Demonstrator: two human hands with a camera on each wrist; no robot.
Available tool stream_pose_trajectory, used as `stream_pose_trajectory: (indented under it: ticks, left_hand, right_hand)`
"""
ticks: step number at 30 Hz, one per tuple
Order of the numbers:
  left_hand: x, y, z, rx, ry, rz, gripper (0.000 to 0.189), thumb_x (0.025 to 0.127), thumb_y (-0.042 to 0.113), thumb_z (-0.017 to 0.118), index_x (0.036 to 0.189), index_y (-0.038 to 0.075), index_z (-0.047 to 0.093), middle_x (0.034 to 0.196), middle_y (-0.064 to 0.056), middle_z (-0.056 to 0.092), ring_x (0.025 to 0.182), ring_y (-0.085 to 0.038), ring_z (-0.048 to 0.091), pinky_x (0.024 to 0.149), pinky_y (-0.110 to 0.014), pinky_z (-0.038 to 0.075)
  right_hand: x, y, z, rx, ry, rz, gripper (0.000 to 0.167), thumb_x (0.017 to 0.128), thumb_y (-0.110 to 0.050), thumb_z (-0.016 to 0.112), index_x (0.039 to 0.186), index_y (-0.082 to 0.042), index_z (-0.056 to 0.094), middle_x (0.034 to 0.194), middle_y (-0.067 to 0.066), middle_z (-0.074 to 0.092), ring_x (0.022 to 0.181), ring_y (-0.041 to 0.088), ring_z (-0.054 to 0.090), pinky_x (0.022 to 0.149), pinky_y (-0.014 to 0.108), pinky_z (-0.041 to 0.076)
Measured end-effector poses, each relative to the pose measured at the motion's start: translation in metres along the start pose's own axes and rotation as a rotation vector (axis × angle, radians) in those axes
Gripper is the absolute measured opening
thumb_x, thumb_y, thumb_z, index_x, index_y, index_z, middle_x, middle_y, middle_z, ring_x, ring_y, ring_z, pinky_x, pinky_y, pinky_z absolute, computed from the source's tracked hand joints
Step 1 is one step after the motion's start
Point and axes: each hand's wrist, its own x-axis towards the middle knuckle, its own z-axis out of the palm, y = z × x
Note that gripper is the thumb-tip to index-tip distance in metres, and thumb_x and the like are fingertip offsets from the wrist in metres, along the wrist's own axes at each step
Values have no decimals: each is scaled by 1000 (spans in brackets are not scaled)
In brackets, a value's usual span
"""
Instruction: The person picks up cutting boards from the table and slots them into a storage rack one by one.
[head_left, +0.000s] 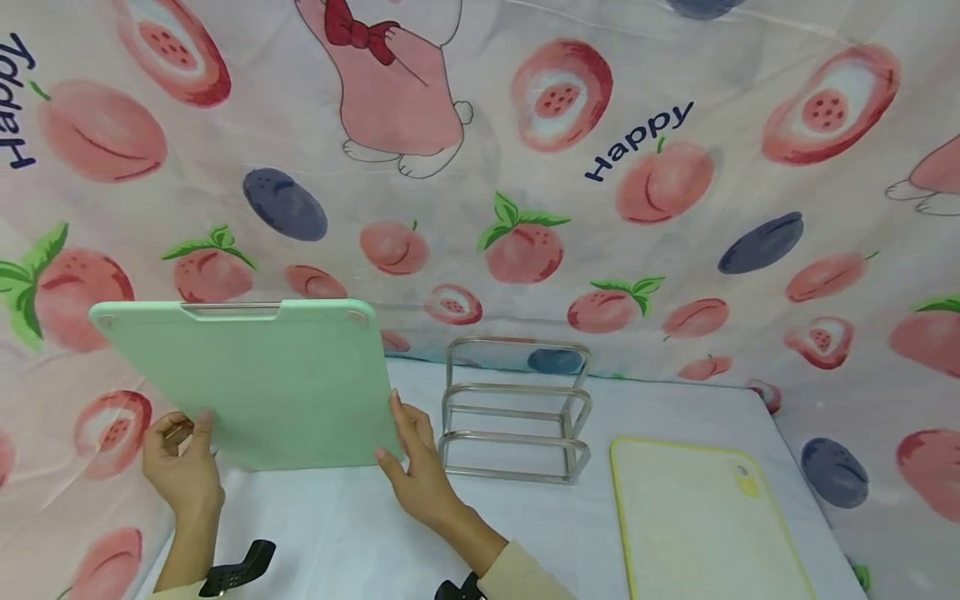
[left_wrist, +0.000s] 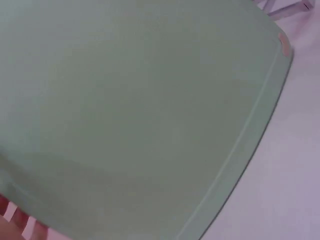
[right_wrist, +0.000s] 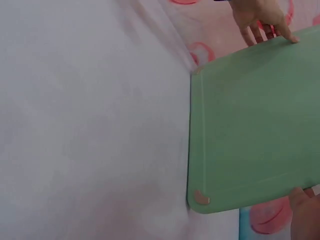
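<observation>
L hand [head_left: 182, 468] & R hand [head_left: 423, 477], part-curled, each pinch a side edge of the green board [head_left: 277, 383], tilted btwn them. Prob. best: keep grips even, board clear of rack [head_left: 517, 437] just right of R hand.

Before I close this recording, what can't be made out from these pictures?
Head: the far face of the green cutting board, turned away from the camera.
Head: the near end of the yellow-edged cutting board, cut off by the bottom edge.
Left wrist: most of the metal rack, cut off by the frame's top right corner.
Right wrist: part of the right hand, cut off by the right edge.
</observation>
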Motion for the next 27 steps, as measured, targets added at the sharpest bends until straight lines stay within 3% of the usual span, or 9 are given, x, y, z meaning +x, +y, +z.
stream_pose_trajectory:
  ticks: [5,10,16,22,24,27]
  left_hand:
    - [0,14,-14,181,-172,18,26,87,6,69,113,9,66,94,5,62,83,-4,59,61,-9,46]
    - [-3,23,-17,367,-312,54,60,90,3,64,143,23,46,105,7,54,99,-4,54,66,-7,45]
    - [-1,24,-24,349,-436,14,75,89,-3,63,149,32,33,113,4,50,108,-9,49,69,-7,45]
    - [8,26,-31,498,-614,77,82,93,2,60,152,38,15,121,10,43,114,-6,42,75,-5,40]
    - [8,27,-31,492,-627,69,81,93,3,59,152,38,15,121,10,43,115,-6,41,76,-5,40]
    - [7,29,-30,421,-611,31,80,93,1,59,152,37,20,122,8,43,116,-8,41,76,-5,40]
  right_hand:
    - [2,-7,0,-89,-3,-36,69,101,-18,48,155,-19,5,144,7,26,131,24,33,103,44,37]
    - [7,-15,0,-160,-16,-52,72,102,-23,46,155,-16,-2,131,12,31,122,23,39,102,44,36]
    - [9,-20,1,-182,3,-52,74,101,-24,47,155,-16,-3,125,12,31,116,24,40,101,42,36]
    - [12,-26,2,-101,43,-24,73,100,-24,49,155,-17,1,120,13,33,112,27,40,97,38,36]
    - [12,-38,-2,-56,43,-13,73,99,-18,51,155,-13,3,117,17,34,109,31,39,96,38,35]
    - [12,-56,-7,-10,39,-28,73,96,-8,53,153,-3,7,111,16,33,104,28,37,92,34,33]
